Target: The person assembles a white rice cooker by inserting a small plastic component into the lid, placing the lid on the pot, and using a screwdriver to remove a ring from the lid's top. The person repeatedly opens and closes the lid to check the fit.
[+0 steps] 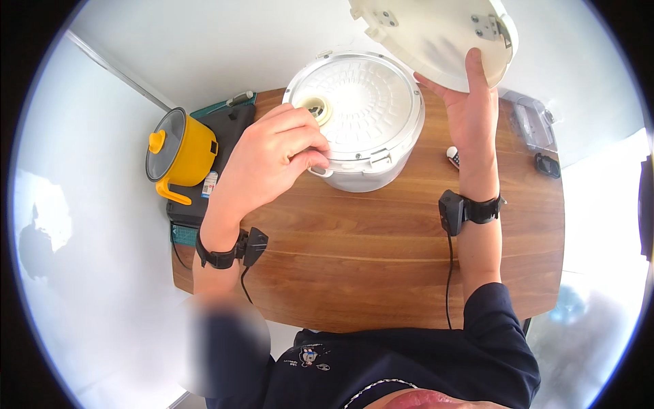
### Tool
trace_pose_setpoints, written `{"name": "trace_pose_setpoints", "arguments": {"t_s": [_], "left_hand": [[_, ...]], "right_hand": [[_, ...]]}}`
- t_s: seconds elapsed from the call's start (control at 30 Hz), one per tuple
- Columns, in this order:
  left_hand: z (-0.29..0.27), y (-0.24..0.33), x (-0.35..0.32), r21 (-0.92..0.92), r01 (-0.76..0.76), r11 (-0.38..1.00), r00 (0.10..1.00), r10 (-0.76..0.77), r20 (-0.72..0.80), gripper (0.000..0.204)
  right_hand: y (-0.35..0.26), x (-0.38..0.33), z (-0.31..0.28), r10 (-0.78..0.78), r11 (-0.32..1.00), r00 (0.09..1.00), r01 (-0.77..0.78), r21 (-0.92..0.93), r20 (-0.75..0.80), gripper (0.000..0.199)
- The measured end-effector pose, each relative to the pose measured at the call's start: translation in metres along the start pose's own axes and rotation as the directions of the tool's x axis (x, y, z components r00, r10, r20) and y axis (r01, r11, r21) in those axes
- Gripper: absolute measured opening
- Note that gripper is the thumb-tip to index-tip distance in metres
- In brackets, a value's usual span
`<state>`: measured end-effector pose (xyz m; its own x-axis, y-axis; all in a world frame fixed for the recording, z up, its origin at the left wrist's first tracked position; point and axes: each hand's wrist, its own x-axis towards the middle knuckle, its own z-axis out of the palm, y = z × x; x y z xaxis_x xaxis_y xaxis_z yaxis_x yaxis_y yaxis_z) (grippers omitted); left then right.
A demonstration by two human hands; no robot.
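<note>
A white rice cooker (371,183) stands toward the back of the wooden table, topped by a round silvery metal lid plate (368,102). A cream vent ring (325,112) sits at the plate's left side, partly behind my fingers. My left hand (272,153) is closed at the front left rim of the lid, its fingers curled and the thumb against the edge; the fingertips are partly hidden. Raised to the right, my right hand (470,112) grips a white plastic lid cover (443,41) by its lower edge, thumb on the inner face. Metal brackets show on that face, and the cover is apart from the cooker.
On the left, a yellow electric pot (194,150) with a glass lid stands by a black case (235,133). A screwdriver (240,99) lies behind it. At the right are a clear plastic package (535,123), a small black object (546,165) and a small black-and-white piece (453,155).
</note>
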<state>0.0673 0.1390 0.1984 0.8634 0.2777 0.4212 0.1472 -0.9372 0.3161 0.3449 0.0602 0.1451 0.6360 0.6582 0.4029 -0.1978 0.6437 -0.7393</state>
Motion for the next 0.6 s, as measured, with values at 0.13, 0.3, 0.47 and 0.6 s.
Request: {"name": "trace_pose_setpoints", "arguments": {"t_s": [0.13, 0.3, 0.47, 0.6], "left_hand": [[-0.002, 0.001, 0.001, -0.054, 0.05, 0.997, 0.998, -0.051, -0.03, 0.015], [-0.007, 0.008, 0.001, -0.082, 0.133, 0.988, 0.986, -0.14, -0.089, 0.018], [-0.003, 0.016, -0.002, -0.115, 0.232, 0.966, 0.958, -0.247, -0.147, 0.016], [0.004, 0.019, -0.004, -0.162, 0.265, 0.951, 0.933, -0.295, -0.205, 0.013]], "right_hand": [[0.001, -0.001, 0.004, 0.036, 0.999, 0.999, -0.036, -0.001, -0.014, 0.054], [0.005, 0.0, 0.005, 0.025, 0.999, 1.0, -0.025, -0.03, -0.015, 0.06], [0.007, -0.001, 0.006, 0.015, 0.998, 1.0, -0.015, -0.056, -0.003, 0.066], [0.007, -0.003, 0.008, 0.01, 0.998, 1.0, -0.011, -0.064, -0.01, 0.064]]}}
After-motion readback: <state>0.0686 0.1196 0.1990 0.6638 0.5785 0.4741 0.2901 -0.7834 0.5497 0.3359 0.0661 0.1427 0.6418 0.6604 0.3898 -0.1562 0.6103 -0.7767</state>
